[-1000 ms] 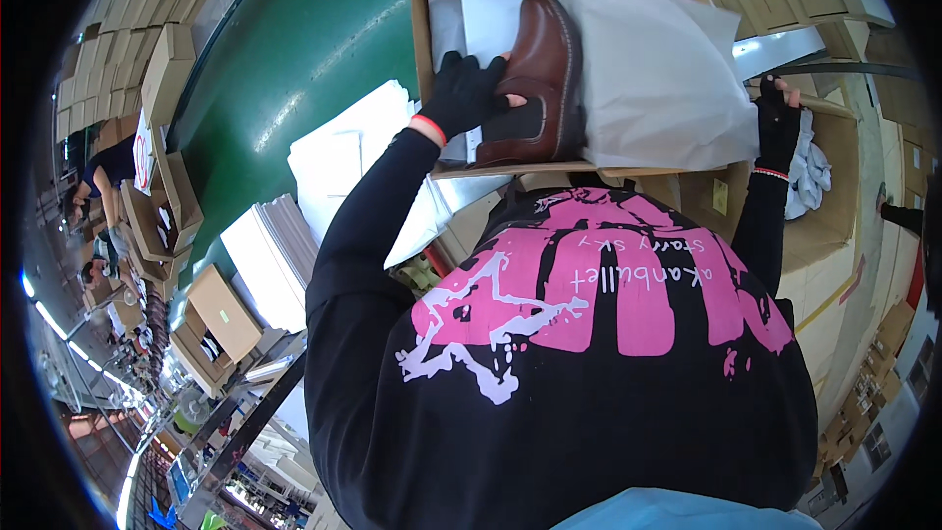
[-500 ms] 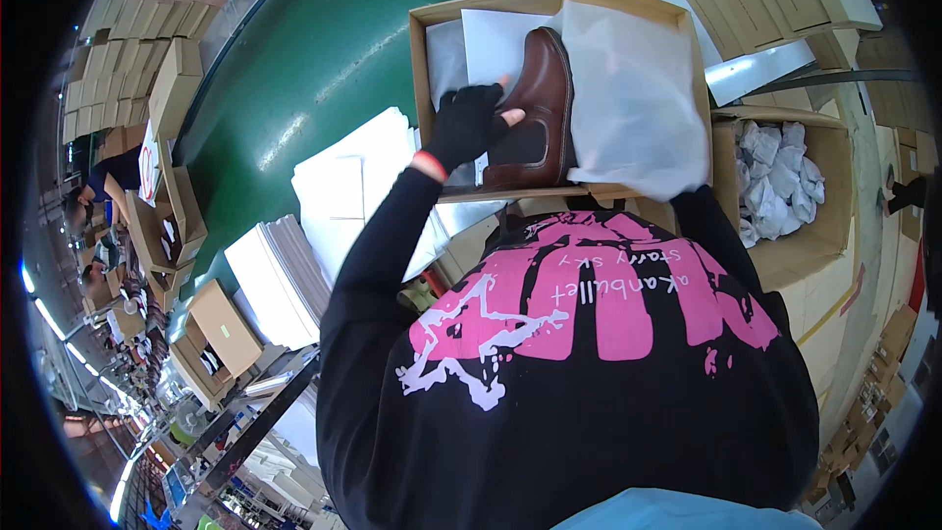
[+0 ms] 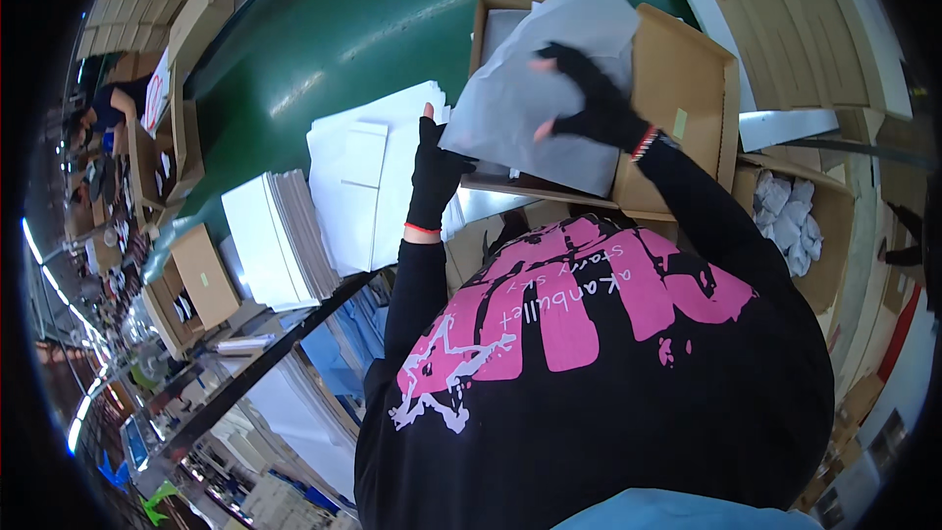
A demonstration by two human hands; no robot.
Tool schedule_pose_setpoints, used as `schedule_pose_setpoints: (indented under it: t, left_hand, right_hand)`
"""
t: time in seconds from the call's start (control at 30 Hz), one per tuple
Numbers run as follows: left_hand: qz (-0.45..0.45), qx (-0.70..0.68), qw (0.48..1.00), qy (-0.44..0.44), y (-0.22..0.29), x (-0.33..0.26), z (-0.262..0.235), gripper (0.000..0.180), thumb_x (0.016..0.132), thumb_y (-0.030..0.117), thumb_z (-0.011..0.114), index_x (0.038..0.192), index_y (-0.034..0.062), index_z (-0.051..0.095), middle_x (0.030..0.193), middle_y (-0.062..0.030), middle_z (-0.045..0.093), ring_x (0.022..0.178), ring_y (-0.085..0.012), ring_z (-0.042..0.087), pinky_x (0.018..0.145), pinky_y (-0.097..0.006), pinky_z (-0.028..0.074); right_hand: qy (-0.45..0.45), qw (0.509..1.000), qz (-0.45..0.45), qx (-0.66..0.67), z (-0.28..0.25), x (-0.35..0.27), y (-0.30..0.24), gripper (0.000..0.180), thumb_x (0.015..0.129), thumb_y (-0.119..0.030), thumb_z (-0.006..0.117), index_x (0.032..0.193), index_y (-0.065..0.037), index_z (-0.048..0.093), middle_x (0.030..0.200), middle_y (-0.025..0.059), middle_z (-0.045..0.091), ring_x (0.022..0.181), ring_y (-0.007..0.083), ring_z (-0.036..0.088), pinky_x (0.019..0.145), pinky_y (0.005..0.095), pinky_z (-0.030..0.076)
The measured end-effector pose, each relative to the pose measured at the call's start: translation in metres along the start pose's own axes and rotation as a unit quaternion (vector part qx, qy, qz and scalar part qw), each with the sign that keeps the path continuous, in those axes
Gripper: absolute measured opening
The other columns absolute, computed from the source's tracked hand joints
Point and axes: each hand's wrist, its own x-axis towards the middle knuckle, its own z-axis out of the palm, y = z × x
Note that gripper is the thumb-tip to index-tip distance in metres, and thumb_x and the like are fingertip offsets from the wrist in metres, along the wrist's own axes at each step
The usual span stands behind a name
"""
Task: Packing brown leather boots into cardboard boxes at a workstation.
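Note:
A sheet of translucent white tissue paper (image 3: 500, 88) lies slantwise over the cardboard shoebox (image 3: 491, 2) and covers its inside. The brown boot is out of sight beneath the sheet. My right hand (image 3: 594, 103), in a black fingerless glove, rests over the tissue with fingers spread, slightly blurred. At the sheet's lower left corner is my left hand (image 3: 437, 177), gloved alike. Its thumb sticks out upward and its fingers reach toward the paper's edge, holding nothing that I can see. The box's hinged lid (image 3: 677, 98) lies folded back on the right, bare inside.
Left of the box, stacks of white paper sheets (image 3: 339, 167) and a thicker pile (image 3: 275, 236) sit on the green table (image 3: 324, 29). A carton of crumpled white paper (image 3: 785, 221) stands at right, near stacked flat cartons (image 3: 785, 29). A co-worker (image 3: 108, 118) is at far left.
My right hand has brought the tissue leftward off the lid and over the boot. My left hand has left the boot and moved to the sheet's left corner. The view has shifted.

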Motion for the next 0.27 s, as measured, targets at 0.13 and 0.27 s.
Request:
schedule_pose_setpoints:
  t: [0.13, 0.27]
  left_hand:
    - [-0.056, -0.115, 0.989, 0.068, 0.038, -0.010, 0.013, 0.097, 0.089, 0.043, 0.062, 0.149, 0.0045, -0.004, 0.120, -0.0142, 0.054, 0.084, -0.0164, 0.058, 0.068, -0.027, 0.050]
    - [0.012, 0.067, 0.996, 0.059, 0.049, 0.002, 0.026, 0.110, 0.078, 0.039, 0.075, 0.149, 0.0042, -0.002, 0.123, -0.0183, 0.054, 0.087, -0.0215, 0.061, 0.080, -0.029, 0.048]
  right_hand:
    - [0.223, 0.959, 0.062, -0.164, -0.054, 0.005, 0.034, 0.058, 0.064, -0.024, 0.086, 0.110, -0.005, 0.056, 0.107, 0.0088, 0.058, 0.102, 0.0253, 0.056, 0.091, 0.0358, 0.045]
    - [0.122, 0.945, 0.053, -0.298, -0.065, 0.035, 0.091, 0.066, 0.069, -0.048, 0.079, 0.119, -0.013, 0.056, 0.112, 0.0112, 0.057, 0.109, 0.0276, 0.053, 0.106, 0.0429, 0.030]
